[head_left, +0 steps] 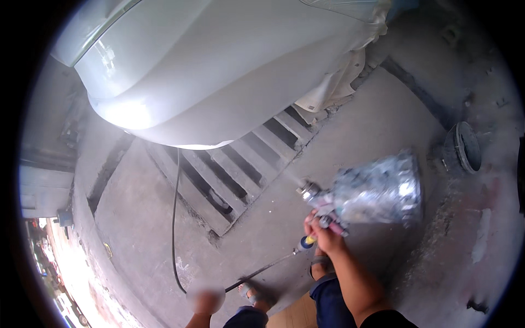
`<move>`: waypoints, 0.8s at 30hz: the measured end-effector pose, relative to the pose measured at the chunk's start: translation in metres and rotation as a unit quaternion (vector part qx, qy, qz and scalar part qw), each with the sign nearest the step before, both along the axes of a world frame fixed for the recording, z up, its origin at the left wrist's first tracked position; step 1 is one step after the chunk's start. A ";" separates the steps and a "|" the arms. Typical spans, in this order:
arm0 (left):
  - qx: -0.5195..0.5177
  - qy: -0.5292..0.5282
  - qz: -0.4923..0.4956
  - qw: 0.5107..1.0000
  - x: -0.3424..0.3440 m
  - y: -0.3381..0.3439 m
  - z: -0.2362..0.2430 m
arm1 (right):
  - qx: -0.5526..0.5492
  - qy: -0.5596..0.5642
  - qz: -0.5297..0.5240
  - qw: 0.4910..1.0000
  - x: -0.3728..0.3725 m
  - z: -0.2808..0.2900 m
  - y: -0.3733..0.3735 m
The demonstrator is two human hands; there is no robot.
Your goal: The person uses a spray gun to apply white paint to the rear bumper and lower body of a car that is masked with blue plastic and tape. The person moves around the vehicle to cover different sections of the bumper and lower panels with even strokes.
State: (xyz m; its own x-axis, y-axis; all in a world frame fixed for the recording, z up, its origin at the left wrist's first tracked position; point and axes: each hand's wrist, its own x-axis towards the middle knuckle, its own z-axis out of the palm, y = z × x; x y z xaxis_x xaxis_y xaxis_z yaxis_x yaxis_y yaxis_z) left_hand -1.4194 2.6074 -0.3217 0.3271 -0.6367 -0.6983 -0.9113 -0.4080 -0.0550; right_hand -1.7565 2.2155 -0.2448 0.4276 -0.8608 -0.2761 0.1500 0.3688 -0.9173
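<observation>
My right hand [324,235] is closed around the handle of a spray gun [325,210], whose nozzle points up and left toward a glossy white car body panel [219,65]. A faint mist shows at the nozzle. The gun carries a large cup [377,191], silvery and blurred, tilted out to the right. From the handle a dark air hose [262,270] runs down to my left hand [205,300]. That hand is smeared, but the hose enters it on one side and leaves on the other, so it appears gripped; single fingers do not show.
Beneath the panel lies a slotted floor grate [240,156]. Pale masking sheet [333,87] hangs at the panel's right end. A bucket [464,148] stands at right. The hose loops over the concrete floor [136,218] toward the car. My feet are near the lower edge, beside cardboard [295,314].
</observation>
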 end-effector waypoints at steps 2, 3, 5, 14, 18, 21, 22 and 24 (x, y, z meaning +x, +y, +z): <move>-0.026 0.009 0.010 1.000 -0.022 -0.045 -0.007 | 0.008 -0.070 -0.141 0.988 -0.024 -0.001 -0.047; -0.033 0.019 0.023 0.999 -0.037 -0.075 -0.008 | 0.017 -0.085 -0.213 0.973 -0.038 -0.002 -0.071; -0.077 0.039 0.018 0.996 -0.076 -0.135 0.009 | 0.027 -0.080 -0.312 0.946 -0.071 -0.004 -0.117; -0.114 0.078 0.061 0.989 -0.142 -0.209 0.016 | -0.016 0.061 -0.363 0.929 -0.111 0.006 -0.210; -0.053 0.060 0.043 0.996 -0.122 -0.181 0.023 | -0.058 0.001 -0.331 0.942 -0.072 -0.006 -0.167; -0.011 0.055 0.056 0.997 -0.094 -0.132 0.029 | -0.026 -0.068 -0.226 0.971 -0.027 -0.006 -0.101; 0.000 0.052 0.067 0.996 -0.084 -0.112 0.032 | -0.032 -0.075 -0.156 0.984 -0.013 -0.005 -0.076; 0.025 0.017 0.049 0.998 -0.065 -0.069 0.023 | -0.027 0.019 -0.058 0.998 0.000 -0.016 -0.025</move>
